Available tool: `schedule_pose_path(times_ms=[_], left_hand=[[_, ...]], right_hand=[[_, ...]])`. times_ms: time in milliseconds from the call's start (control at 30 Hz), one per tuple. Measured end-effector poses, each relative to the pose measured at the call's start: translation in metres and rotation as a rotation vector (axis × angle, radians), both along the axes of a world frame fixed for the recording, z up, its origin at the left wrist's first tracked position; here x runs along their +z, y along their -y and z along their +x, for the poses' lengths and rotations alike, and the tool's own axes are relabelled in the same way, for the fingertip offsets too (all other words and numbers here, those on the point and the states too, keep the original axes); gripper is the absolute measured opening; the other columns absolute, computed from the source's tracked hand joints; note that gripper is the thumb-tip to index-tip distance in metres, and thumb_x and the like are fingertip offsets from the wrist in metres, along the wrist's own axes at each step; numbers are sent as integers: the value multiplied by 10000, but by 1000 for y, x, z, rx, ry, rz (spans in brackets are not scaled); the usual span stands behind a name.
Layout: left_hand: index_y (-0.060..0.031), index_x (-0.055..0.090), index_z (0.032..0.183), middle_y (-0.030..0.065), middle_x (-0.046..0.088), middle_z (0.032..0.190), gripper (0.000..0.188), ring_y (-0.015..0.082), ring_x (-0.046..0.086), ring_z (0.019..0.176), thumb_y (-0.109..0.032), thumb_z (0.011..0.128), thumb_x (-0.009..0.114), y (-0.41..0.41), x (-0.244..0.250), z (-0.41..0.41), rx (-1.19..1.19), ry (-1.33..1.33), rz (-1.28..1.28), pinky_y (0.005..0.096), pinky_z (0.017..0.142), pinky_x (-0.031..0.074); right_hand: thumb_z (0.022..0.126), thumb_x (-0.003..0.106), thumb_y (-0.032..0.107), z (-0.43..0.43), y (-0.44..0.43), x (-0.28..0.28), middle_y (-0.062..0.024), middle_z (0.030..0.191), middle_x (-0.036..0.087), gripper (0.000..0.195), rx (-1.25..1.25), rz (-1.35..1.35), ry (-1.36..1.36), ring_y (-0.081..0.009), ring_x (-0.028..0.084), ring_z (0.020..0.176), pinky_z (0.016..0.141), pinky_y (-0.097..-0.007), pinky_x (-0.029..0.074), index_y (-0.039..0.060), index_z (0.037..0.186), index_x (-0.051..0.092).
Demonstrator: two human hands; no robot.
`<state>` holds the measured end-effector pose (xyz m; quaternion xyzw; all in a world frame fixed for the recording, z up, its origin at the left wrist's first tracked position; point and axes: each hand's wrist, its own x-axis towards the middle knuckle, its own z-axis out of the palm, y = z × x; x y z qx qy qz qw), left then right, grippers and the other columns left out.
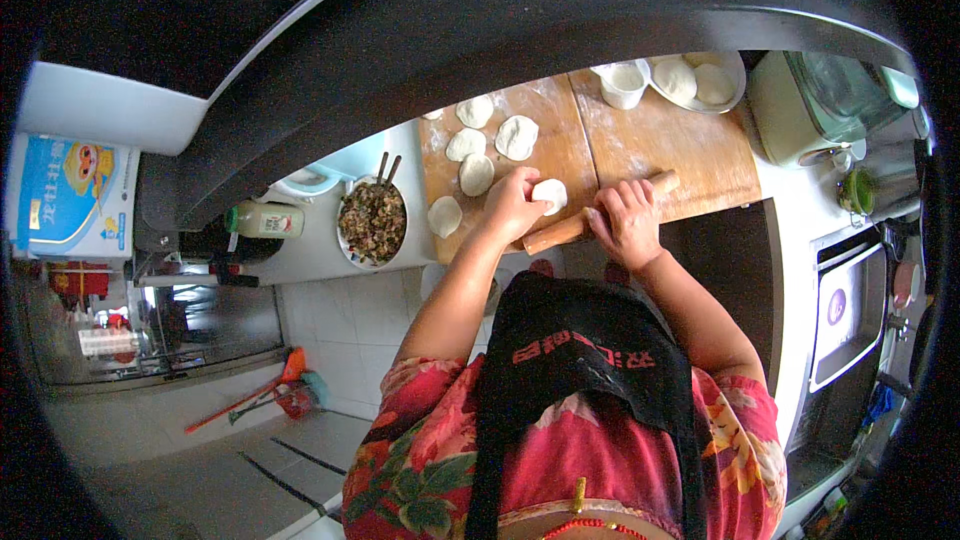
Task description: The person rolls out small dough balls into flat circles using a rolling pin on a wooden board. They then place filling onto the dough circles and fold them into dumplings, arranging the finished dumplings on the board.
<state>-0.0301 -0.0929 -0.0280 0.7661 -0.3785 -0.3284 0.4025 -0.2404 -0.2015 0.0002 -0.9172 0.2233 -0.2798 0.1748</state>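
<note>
My left hand (514, 202) pinches the edge of a small round dough wrapper (551, 196) over the floured wooden board (675, 135). Under my right hand (625, 219) lies a wooden rolling pin (559, 232), slanting along the board's near edge, with the fingers over it. The pin's lower left end is close to the wrapper. Several flat dough rounds (516, 137) are spread on the board's left part, some overlapping. Left of the board stands a bowl of chopped filling (373, 223) with utensil handles sticking out.
At the board's far side are a white cup of flour (624, 84) and a plate with dough rounds (714, 85). A lidded container (795, 112) stands right. A capped jar (268, 220) sits left of the bowl. The sink (847, 315) is at far right.
</note>
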Motion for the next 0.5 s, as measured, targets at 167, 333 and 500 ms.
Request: schedule_pose_path(times_ms=[167, 333, 500], left_hand=[[-14, 651, 981, 92, 704, 891, 241, 169, 662, 805, -126, 794, 752, 5, 39, -16, -98, 202, 129, 330, 744, 531], [-54, 645, 999, 152, 713, 949, 174, 338, 690, 887, -145, 851, 663, 22, 26, -3, -56, 290, 67, 410, 776, 544], [-13, 652, 1089, 129, 716, 928, 214, 220, 685, 848, -46, 881, 617, 20, 18, 15, -128, 93, -16, 343, 768, 539]], right_hand=[[883, 608, 352, 28, 6, 5, -136, 1048, 578, 291, -113, -152, -53, -325, 527, 1041, 897, -455, 412, 69, 949, 616], [913, 524, 381, 78, 24, 7, -127, 1042, 596, 343, -220, 4, -266, -310, 514, 1059, 902, -424, 406, 59, 985, 616], [871, 579, 457, 32, 2, 1, -173, 1241, 546, 470, -116, -61, -169, -354, 462, 1234, 1066, -507, 309, 67, 1134, 593]])
